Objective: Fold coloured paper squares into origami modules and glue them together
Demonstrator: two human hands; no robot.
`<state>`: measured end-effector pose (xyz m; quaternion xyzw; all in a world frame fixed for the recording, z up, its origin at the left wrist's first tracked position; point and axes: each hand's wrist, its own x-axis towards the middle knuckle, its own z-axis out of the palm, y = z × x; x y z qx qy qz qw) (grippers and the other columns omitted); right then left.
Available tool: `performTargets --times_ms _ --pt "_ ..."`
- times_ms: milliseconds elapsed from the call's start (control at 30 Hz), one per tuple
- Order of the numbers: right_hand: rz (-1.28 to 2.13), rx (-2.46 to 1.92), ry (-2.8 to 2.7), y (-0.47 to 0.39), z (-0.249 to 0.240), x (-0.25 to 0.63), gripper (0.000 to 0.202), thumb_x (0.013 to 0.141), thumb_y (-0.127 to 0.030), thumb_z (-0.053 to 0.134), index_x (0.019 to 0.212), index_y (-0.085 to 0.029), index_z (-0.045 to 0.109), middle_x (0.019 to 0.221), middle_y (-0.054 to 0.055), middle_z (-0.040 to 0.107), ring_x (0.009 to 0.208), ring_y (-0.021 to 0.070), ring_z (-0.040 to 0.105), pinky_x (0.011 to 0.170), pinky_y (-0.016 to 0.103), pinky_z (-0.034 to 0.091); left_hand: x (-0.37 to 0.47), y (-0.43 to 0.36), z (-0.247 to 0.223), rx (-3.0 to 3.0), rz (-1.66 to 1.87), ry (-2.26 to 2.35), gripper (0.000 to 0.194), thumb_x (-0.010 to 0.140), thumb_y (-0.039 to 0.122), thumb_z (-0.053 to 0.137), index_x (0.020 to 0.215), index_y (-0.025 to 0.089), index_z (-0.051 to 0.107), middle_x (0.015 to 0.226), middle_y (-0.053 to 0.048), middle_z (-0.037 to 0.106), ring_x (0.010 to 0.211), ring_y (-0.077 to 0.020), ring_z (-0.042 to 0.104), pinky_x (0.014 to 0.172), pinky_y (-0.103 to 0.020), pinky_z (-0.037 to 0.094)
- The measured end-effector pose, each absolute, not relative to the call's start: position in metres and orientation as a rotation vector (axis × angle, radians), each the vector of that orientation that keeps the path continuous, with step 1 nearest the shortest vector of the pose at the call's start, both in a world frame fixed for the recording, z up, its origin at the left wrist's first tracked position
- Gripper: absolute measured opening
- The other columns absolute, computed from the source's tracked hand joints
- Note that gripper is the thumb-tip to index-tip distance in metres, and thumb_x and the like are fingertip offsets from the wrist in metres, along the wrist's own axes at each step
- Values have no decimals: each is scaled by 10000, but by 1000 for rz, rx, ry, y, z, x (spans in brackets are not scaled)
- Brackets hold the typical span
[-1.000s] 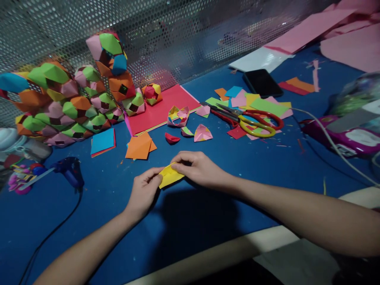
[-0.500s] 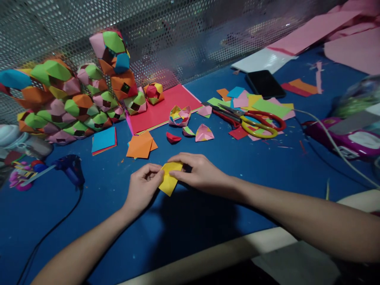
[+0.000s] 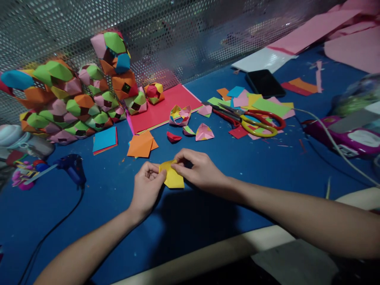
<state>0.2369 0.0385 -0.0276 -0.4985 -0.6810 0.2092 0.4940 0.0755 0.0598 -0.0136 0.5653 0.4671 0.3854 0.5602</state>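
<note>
A small piece of yellow paper [image 3: 174, 179] is held between my two hands, above the blue table near the middle of the view. My left hand [image 3: 147, 186] pinches its left side, thumb on top. At its upper right, my right hand [image 3: 197, 168] grips the paper between thumb and fingers. Beyond the hands lie a folded red piece [image 3: 173, 137], a pink folded piece [image 3: 204, 132] and a ring of folded pink and yellow paper [image 3: 179, 115]. Orange paper squares [image 3: 141, 144] rest to the upper left of my left hand.
Joined folded-paper shapes [image 3: 80, 106] stand against the perforated metal panel [image 3: 184, 35]. A blue glue gun [image 3: 71, 168] with a black cord lies left. Scissors [image 3: 261, 125], paper scraps and a phone [image 3: 265, 83] are at the right, near a purple device [image 3: 341, 136].
The yellow paper has turned between my hands, and its lower free corner now points to the lower right. My right hand has shifted its hold; the view has moved slightly.
</note>
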Motion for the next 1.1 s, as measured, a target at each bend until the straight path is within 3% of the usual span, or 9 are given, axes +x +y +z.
performTargets --times_ms 300,567,700,867,1100 --pt "391 -969 -1783 37 -30 236 181 785 -64 422 857 -179 542 868 67 558 806 139 542 714 265 444 70 64 -22 1273 930 1058 217 726 259 660 712 160 467 704 32 550 592 -65 485 569 -192 393" --pt "688 -1135 -1626 35 -24 234 22 777 -154 539 784 -175 534 747 3 540 663 101 506 625 227 433 70 63 -19 1350 897 1078 212 723 274 663 705 165 482 721 29 554 590 -69 491 559 -188 396" --pt "893 -1209 -1550 37 -23 234 82 781 -176 539 849 -162 583 765 6 564 650 95 510 611 219 440 70 62 -18 1382 871 1103 223 722 292 667 711 165 485 727 27 553 572 -61 474 543 -178 389" --pt "975 -1232 -1531 38 -21 235 101 790 -198 546 784 -144 631 741 9 581 649 95 518 599 212 429 71 61 -18 1384 847 1117 207 726 288 667 730 164 503 600 63 479 507 -44 419 491 -154 342" --pt "990 -1276 -1479 37 -20 234 77 759 -179 555 739 -143 621 676 -6 565 614 92 509 562 202 411 72 60 -17 1296 801 1072 186 713 278 671 836 152 613 694 16 577 596 -77 515 576 -184 413"
